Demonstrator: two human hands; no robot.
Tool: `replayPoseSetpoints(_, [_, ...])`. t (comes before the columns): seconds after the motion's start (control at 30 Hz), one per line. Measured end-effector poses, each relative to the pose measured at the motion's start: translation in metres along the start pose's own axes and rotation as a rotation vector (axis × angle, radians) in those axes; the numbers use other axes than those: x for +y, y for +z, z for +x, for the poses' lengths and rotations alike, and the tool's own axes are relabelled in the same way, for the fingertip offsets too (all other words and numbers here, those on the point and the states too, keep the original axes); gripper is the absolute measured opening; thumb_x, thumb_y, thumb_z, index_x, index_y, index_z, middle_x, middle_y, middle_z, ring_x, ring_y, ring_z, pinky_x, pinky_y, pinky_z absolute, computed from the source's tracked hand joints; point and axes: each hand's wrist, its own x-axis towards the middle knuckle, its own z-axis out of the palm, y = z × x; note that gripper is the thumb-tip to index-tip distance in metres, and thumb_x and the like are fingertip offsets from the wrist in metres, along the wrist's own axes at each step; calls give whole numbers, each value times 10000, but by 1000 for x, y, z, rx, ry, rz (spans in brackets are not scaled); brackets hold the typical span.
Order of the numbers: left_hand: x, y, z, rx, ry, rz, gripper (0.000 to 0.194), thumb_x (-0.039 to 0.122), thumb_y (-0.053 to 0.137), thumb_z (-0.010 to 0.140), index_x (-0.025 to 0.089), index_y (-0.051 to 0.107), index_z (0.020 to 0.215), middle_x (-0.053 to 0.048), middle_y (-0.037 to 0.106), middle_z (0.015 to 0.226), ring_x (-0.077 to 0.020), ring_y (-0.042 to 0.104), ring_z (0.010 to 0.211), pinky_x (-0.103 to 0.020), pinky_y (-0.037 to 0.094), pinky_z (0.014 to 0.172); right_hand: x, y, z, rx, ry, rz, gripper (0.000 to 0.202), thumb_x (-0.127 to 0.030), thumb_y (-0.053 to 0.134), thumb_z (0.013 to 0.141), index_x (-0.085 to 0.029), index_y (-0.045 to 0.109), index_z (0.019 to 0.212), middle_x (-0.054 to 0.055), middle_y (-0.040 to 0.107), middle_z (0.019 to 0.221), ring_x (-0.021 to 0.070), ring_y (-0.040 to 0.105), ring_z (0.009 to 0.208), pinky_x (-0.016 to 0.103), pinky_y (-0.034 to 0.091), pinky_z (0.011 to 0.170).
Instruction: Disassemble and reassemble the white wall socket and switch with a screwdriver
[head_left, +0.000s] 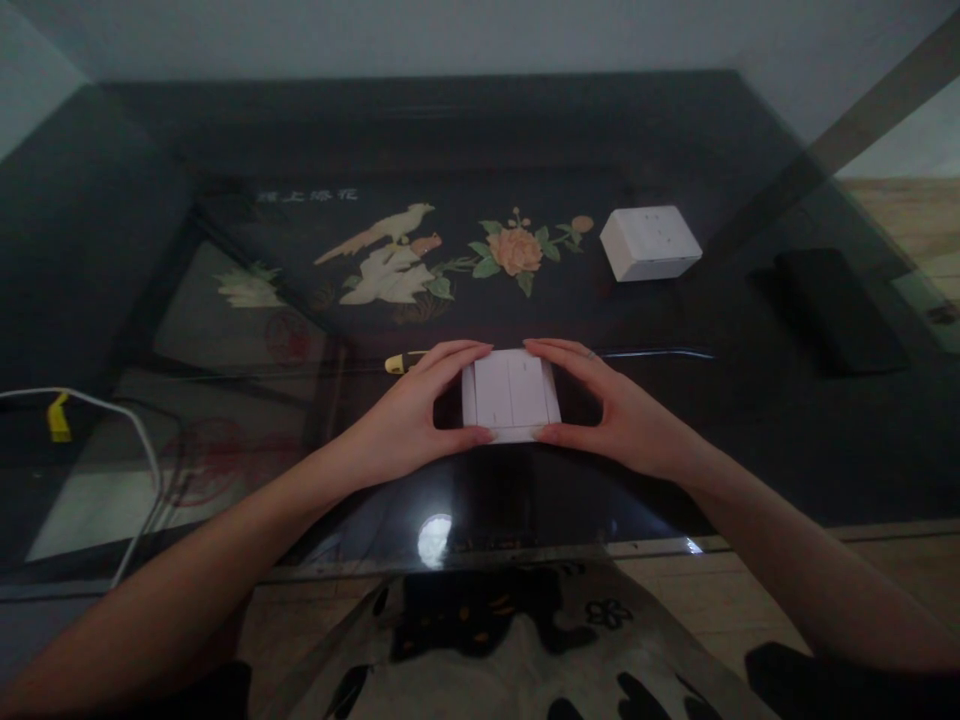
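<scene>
A white square switch panel (511, 390) with two rocker halves lies near the front edge of the dark glossy table. My left hand (442, 395) grips its left side, fingers at the top corner and thumb at the bottom. On the right side my right hand (581, 395) holds it the same way. Behind my left hand shows the yellow and black handle (401, 363) of a thin tool. A slim metal shaft (660, 352) extends out to the right beyond my right hand; its link to the handle is hidden.
At the back right stands a white box-shaped socket (651, 243). Farther right lies a black flat object (840, 310). A white cable (146, 440) with a yellow tag (58, 418) curves over the left side. The glass tabletop (450, 130) covers a bird and flower picture.
</scene>
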Motion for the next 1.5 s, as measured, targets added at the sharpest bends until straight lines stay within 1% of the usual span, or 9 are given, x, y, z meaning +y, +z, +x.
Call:
replayPoseSetpoints(0.23, [-1,2,1,5,14,-1,658,232,748,784,229,457,1374,-111,443,1432,-274,435,1356,-481,355,1161,-4,-5,4,-45,18,-41,716,-400,754,784,-250,441,1410,131,462,1457,300,426,1389,565,312,1166])
replayPoseSetpoints(0.43, [-3,2,0,-2,33,42,657,233,737,787,223,434,1370,-132,436,1423,-282,428,1355,-504,373,1145,-5,-6,7,-82,5,-58,718,-377,756,783,-198,444,1404,157,471,1437,299,433,1381,535,330,1162])
replayPoseSetpoints(0.53, [-7,1,1,16,49,56,668,269,762,780,223,441,1364,-138,443,1409,-292,444,1342,-521,384,1133,0,-4,5,-63,-23,-47,739,-358,756,791,-185,422,1427,167,452,1459,290,424,1390,526,321,1168])
replayPoseSetpoints(0.67, [-9,-1,1,-21,75,99,884,365,871,671,242,409,1414,-151,430,1443,-338,435,1356,-551,365,1145,6,-1,1,-60,-52,-47,846,-399,809,737,-243,390,1455,150,417,1502,296,403,1410,539,321,1168])
replayPoseSetpoints(0.73, [-8,0,1,-26,87,151,950,356,889,644,259,380,1440,-150,414,1468,-352,421,1372,-562,351,1155,8,0,0,-60,-68,-54,882,-390,822,720,-251,373,1466,149,400,1517,298,389,1421,536,327,1167])
replayPoseSetpoints(0.93, [-4,5,-3,9,103,242,882,266,830,707,254,348,1446,-148,429,1460,-332,445,1360,-539,385,1143,9,4,-1,-3,-146,-133,837,-285,785,752,-220,355,1467,157,459,1468,279,443,1378,494,387,1141])
replayPoseSetpoints(1.13, [-2,4,-2,36,157,240,829,240,828,710,236,377,1405,-146,442,1436,-316,446,1355,-508,399,1138,7,3,0,8,-202,-185,745,-278,780,745,-184,426,1394,175,474,1417,287,485,1329,471,432,1108])
replayPoseSetpoints(1.3, [0,4,-2,17,155,229,863,235,845,689,255,365,1406,-133,428,1425,-312,443,1347,-498,405,1136,6,1,-1,-1,-195,-180,769,-313,769,767,-211,383,1424,160,457,1433,283,482,1331,461,433,1111])
replayPoseSetpoints(1.5, [-2,4,-3,-17,140,228,900,253,854,689,257,333,1422,-135,391,1431,-311,422,1356,-488,393,1148,4,3,-2,-31,-140,-145,823,-297,777,758,-224,342,1452,147,409,1465,282,428,1375,466,395,1145])
